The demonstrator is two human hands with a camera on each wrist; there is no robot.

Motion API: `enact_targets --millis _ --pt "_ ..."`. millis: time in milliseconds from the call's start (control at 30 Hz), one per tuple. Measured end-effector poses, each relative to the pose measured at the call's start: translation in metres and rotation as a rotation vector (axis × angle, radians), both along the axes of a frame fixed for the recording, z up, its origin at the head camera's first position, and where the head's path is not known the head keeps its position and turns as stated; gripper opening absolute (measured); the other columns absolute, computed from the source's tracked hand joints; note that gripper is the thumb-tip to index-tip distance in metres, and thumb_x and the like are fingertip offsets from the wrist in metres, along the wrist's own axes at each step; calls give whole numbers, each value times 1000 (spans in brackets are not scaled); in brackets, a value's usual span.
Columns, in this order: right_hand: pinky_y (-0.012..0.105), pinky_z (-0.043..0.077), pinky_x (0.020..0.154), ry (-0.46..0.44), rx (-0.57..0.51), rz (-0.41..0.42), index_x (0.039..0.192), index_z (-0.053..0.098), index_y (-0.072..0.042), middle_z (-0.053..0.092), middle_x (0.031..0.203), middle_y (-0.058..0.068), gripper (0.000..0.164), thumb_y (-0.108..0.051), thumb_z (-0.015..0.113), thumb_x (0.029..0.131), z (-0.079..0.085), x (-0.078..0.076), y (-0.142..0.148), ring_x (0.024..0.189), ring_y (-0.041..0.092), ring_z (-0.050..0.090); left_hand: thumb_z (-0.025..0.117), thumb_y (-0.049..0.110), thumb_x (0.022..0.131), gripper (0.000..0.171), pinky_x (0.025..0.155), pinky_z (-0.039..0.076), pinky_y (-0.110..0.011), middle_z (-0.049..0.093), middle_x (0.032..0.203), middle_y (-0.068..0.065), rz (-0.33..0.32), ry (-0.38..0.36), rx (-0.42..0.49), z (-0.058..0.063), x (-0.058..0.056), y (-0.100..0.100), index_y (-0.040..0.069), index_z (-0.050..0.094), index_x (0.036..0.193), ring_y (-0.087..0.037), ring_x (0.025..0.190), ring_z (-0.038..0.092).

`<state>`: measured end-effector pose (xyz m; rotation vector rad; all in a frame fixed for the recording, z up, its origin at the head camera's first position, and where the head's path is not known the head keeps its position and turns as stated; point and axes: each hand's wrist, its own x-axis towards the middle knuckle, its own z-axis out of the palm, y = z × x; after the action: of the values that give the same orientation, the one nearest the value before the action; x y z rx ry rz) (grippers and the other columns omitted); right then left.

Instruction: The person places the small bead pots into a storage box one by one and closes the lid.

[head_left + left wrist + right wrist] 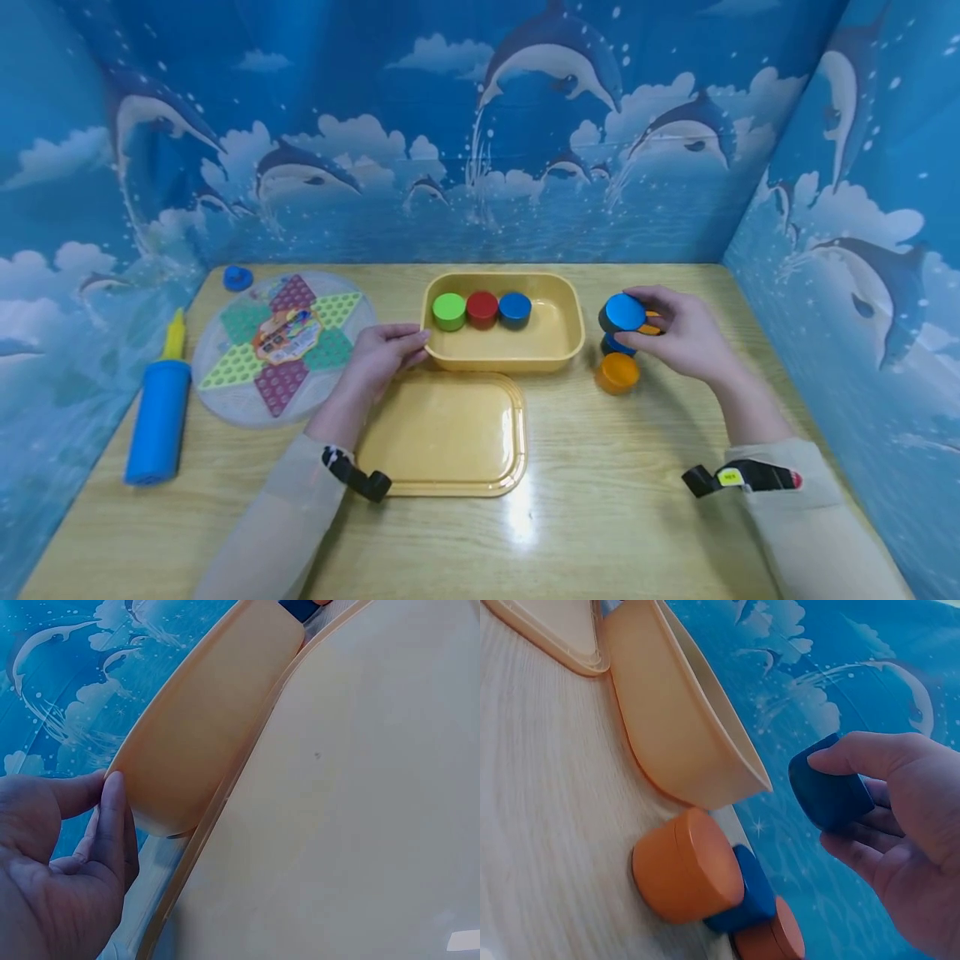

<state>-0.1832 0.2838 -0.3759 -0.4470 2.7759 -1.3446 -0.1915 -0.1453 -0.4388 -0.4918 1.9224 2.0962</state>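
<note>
In the head view my left hand [381,354] is at the left end of a yellow plastic box [558,360]. The left wrist view shows its thumb and fingers pinching the rim. Inside the box stand a green cylinder [450,312], a red cylinder [482,309] and a blue cylinder [515,310] in a row. My right hand [684,333] grips another short blue cylinder [829,787] between thumb and fingers, raised to the right of the box. Below it are an orange cylinder [690,866], a blue one [754,896] and a second orange one [784,930].
A yellow lid [442,433] lies in front of the box. To the left are a round star-patterned game board [281,346], a blue pump [159,421] with a yellow nozzle, and a small blue object [237,278]. Dolphin-printed curtains [375,167] stand behind and beside the table [600,517].
</note>
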Motion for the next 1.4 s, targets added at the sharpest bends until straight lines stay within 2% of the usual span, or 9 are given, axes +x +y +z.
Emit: enact_targets --millis 100,333,667,900,1100,1400 --pt "56 52 108 -20 -8 14 146 58 0 60 142 20 64 -17 87 92 2 -7 -9 127 38 60 73 8 102 44 88 64 -25 62 132 -21 -3 -4 -3 0 -1 0 -8 60 141 -20 102 74" --pt "54 50 114 -78 -23 55 147 57 -2 58 144 17 64 -16 87 92 4 -30 -27 131 36 58 73 7 102 43 87 64 -24 62 130 -20 0 -6 0 0 -2 -1 -8 60 140 -18 98 74" --pt "55 48 116 -83 -8 205 149 55 2 56 149 19 64 -7 83 93 2 -60 -48 133 37 56 74 9 102 44 86 64 -23 62 131 -21 -6 -3 -10 0 -2 -1 -8 60 140 -16 94 74" --pt "56 51 112 -92 103 266 146 59 4 62 141 20 65 -12 87 90 3 -79 -62 129 37 58 73 8 102 43 88 64 -25 62 132 -21 -6 0 -14 -1 -3 -1 -8 60 140 -19 100 74" --pt "55 50 113 -117 211 293 151 54 4 58 146 20 70 -15 86 92 3 -91 -74 132 37 56 73 5 102 43 89 64 -26 61 132 -22 -5 4 4 1 -2 -1 -9 60 140 -16 94 74" --pt "57 51 111 -107 338 335 146 58 5 57 146 24 62 -4 83 90 1 -102 -84 131 41 56 72 5 102 43 89 64 -25 59 134 -22 -12 2 9 0 -2 -2 -10 59 140 -14 92 73"
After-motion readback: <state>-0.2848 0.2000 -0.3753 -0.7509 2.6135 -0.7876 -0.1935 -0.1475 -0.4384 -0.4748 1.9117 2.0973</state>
